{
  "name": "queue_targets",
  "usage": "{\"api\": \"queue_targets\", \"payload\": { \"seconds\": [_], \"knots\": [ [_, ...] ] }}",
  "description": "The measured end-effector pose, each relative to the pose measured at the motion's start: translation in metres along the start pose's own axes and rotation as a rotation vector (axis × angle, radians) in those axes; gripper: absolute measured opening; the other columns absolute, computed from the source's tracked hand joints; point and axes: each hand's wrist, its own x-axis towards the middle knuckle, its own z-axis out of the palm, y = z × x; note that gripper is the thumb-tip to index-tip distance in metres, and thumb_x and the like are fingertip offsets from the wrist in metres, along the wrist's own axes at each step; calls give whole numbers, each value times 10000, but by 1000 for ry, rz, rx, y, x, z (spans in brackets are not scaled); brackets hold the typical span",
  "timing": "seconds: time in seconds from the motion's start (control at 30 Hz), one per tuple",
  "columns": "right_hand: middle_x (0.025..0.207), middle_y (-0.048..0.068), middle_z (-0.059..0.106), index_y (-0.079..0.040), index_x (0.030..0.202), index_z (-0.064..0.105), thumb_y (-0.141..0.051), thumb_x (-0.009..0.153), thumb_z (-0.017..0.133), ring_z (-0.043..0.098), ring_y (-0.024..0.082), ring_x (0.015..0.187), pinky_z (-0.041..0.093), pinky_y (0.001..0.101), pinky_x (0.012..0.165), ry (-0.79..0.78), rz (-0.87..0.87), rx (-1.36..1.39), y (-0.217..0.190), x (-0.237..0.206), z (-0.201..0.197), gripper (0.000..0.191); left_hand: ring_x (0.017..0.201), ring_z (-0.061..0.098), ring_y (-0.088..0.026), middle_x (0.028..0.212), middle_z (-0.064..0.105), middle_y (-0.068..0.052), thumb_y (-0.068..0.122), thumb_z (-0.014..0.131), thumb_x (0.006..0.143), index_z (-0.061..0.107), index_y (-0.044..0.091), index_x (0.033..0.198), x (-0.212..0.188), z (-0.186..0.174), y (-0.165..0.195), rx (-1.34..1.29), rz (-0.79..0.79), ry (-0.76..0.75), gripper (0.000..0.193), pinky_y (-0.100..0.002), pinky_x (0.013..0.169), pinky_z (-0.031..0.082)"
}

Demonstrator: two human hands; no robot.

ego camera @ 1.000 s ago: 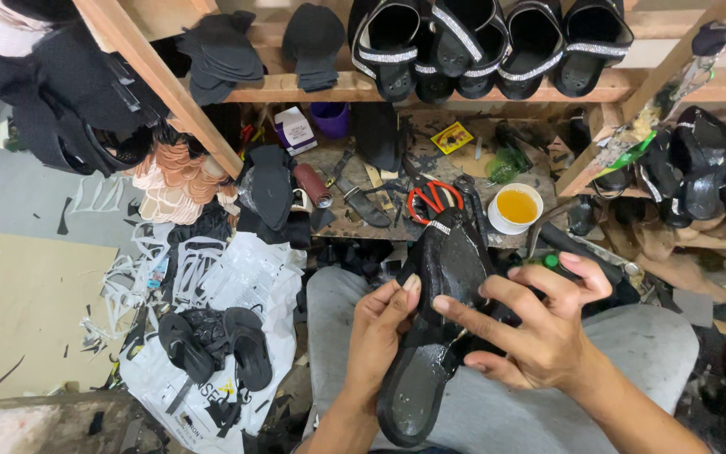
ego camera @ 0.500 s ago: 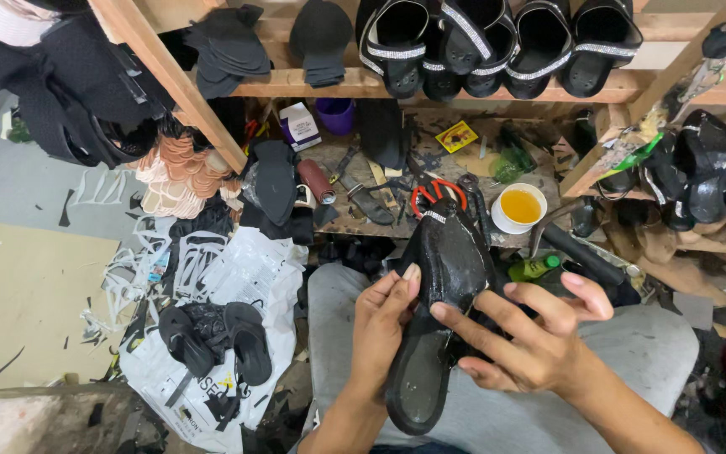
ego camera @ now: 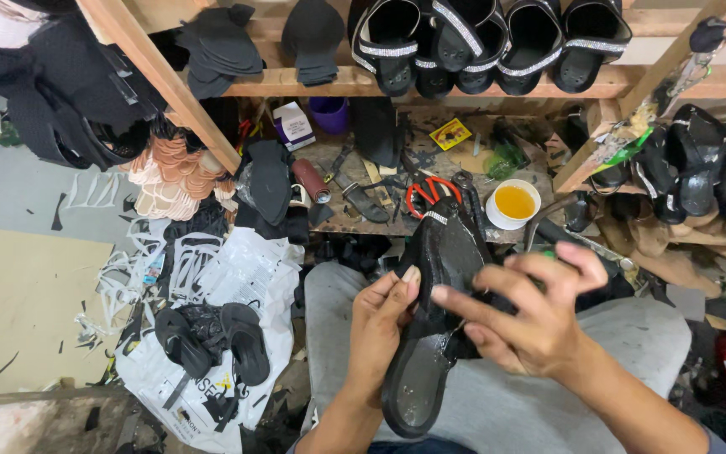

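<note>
While the left hand (ego camera: pixel 384 324) clamps the black sandal (ego camera: pixel 430 328), the right hand (ego camera: pixel 531 324) pinches its strap.

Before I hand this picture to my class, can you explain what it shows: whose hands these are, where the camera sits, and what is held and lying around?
The single view comes from a camera worn on a person's head, looking down at their own lap and hands; no machine is involved. The left hand grips the edge of a black flat-soled sandal resting on the grey-trousered knees, while the right hand presses on its upper. In front stands a cluttered wooden workbench with red-handled scissors and a white cup of yellow liquid. The shelf above carries black sandals with glittery straps. On the floor, a white plastic bag holds more black sandal parts.
</note>
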Motion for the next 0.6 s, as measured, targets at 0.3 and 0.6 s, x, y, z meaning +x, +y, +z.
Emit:
{"api": "queue_targets", "payload": {
  "seconds": [0.3, 0.6],
  "knots": [
    [1085, 47, 582, -240, 1145, 795, -332, 951, 528, 441, 290, 1106, 217, 537, 1089, -37, 168, 217, 7, 29, -8, 342, 633, 658, -65, 812, 732, -10, 182, 623, 1013, 727, 19, 1057, -9, -1, -1, -20, -73, -77, 199, -217, 569, 526],
    [1128, 80, 576, -104, 1226, 757, -312, 1121, 400, 467, 259, 1117, 313, 395, 1074, -10, 639, 499, 76, -4, 29, 426, 876, 718, -175, 1011, 741, -76, 255, 596, 1004, 656, 31, 1151, -10, -12, -13, -308, -236, -40, 275, -334, 794, 604]
  ]
}}
